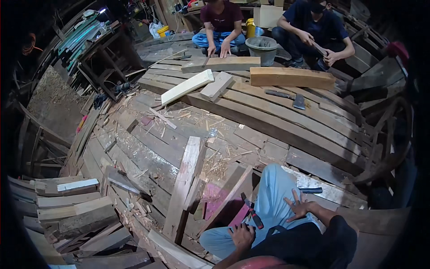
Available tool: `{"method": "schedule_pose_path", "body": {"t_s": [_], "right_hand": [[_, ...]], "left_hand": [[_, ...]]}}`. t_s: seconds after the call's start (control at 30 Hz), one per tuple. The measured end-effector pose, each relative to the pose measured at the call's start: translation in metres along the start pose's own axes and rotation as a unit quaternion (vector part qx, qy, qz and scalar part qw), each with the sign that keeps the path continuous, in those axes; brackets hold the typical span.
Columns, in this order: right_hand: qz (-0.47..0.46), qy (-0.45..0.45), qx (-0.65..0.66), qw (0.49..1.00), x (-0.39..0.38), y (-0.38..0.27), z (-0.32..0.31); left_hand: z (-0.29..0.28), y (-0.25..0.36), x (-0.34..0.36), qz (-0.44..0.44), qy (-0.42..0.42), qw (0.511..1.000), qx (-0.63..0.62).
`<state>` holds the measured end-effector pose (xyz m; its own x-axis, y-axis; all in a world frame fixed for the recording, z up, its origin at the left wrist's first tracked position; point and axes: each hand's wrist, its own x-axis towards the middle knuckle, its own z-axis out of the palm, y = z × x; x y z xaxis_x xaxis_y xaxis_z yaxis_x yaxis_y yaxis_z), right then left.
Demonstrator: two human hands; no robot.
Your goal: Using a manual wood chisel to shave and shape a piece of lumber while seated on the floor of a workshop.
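Observation:
My left hand (242, 236) rests on the light blue cloth of my bent left leg (215, 242), fingers apart and holding nothing. My right hand (297, 207) lies spread on my right thigh (280, 188), also empty. Between my legs, beside my left hand, is a tool with a red and black handle (256, 219) and a dark upper part. A dark-handled tool (310, 190) lies just beyond my right hand. In front of me are a pale upright-edged timber (188, 170), pink pieces (214, 197) and wood shavings (215, 168).
Two people (219, 20) (313, 31) sit across a raised plank platform (291, 121), each handling wood. On it lie a hatchet (298, 101), a cream board (186, 87) and timber blocks (291, 77). A grey bucket (261, 49) stands between them. Stacked offcuts (76, 210) are at left.

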<state>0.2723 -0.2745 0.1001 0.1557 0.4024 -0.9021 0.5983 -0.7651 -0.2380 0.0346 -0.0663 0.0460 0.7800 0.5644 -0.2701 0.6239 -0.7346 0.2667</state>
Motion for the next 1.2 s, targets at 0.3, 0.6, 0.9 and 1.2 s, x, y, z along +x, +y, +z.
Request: {"method": "schedule_pose_path", "body": {"t_s": [0.3,0.6,0.9,1.2], "right_hand": [[-0.128,-0.098,-0.019,0.987,-0.001,-0.079,-0.059],[-0.429,-0.484,0.447,0.618,0.068,-0.11,0.051],[-0.353,-0.526,0.459,0.623,0.081,-0.106,0.049],[-0.302,-0.552,0.462,0.625,0.085,-0.103,0.051]], "left_hand": [[-0.005,0.0,-0.003,-0.023,0.004,1.0,0.017],[-0.002,0.003,-0.004,-0.02,-0.011,0.999,0.028],[-0.004,0.0,0.002,-0.018,-0.03,0.999,0.013],[-0.002,-0.004,0.001,-0.011,-0.029,1.0,0.002]]}}
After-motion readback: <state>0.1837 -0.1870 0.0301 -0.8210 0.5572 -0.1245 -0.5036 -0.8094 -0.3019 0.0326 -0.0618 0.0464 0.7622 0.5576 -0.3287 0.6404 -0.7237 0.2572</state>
